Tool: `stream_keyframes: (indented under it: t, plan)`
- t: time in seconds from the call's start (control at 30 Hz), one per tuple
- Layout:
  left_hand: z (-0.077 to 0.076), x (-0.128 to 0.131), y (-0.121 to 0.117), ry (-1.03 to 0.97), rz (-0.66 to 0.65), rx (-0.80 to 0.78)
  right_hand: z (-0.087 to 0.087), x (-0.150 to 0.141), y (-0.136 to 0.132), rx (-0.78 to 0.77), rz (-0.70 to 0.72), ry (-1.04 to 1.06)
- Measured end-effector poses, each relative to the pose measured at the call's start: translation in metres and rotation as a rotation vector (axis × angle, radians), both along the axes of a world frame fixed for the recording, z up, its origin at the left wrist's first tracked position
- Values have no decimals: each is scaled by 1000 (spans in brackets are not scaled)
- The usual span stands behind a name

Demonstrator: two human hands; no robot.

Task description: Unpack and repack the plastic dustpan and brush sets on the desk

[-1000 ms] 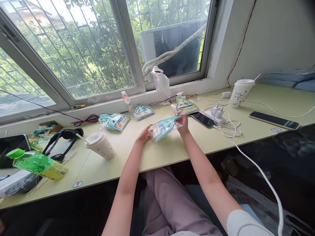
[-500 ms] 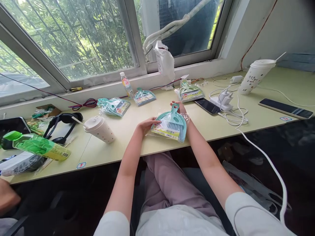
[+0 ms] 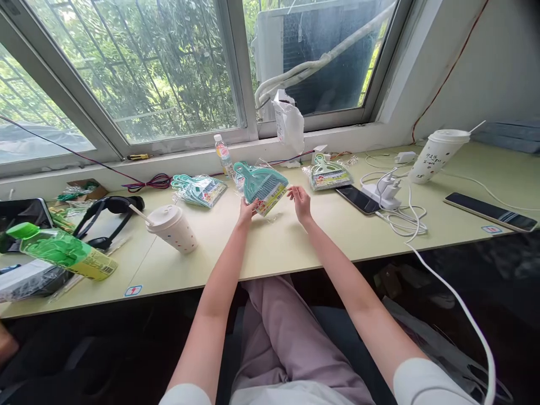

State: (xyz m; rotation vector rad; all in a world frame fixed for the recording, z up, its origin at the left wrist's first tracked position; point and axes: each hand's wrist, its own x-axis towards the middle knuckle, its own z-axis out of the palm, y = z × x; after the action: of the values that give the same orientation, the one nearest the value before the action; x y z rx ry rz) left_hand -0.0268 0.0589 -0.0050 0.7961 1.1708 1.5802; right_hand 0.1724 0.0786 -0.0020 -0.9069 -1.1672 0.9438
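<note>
My left hand [image 3: 248,210] is closed on the lower left corner of a packaged dustpan and brush set [image 3: 264,188], teal with a yellow label, in clear plastic. The set is tilted above the table, handle toward the upper left. Just right of its label, my right hand [image 3: 300,202] has loosely bent fingers, apart from each other, and holds nothing. Behind the held set, another packaged set [image 3: 238,181] is mostly hidden. A pile of similar sets [image 3: 198,189] lies to the left, and a green set [image 3: 329,173] rests on the right.
A paper cup [image 3: 172,228] and a green-capped bottle [image 3: 63,251] stand or lie on the left, near headphones [image 3: 110,216]. To the right are a phone [image 3: 358,199], a power strip [image 3: 383,194] with white cables, another phone [image 3: 489,212] and a tall cup [image 3: 439,156]. The table edge [image 3: 304,271] runs before me.
The held set has moved up and left, away from the table's front edge, and turned with its handle to the left. My right hand has come away from its handle.
</note>
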Motion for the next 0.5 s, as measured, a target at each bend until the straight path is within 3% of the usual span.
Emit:
stream_keyframes:
  t: [0.1,0.17,0.3,0.43,0.5]
  plan:
    - [0,3,0,-72,23,3,-1,-10,-2,-270,249,56]
    - [1,3,0,-96,-8,12,-2,-12,-2,-386,305,79]
    - [0,0,1,-112,-110,18,-5,-11,-1,-366,257,70]
    - [2,-5,3,-161,15,31,-3,-1,3,-385,163,29]
    - [4,-13,4,-184,75,56,-1,12,9,-373,84,145]
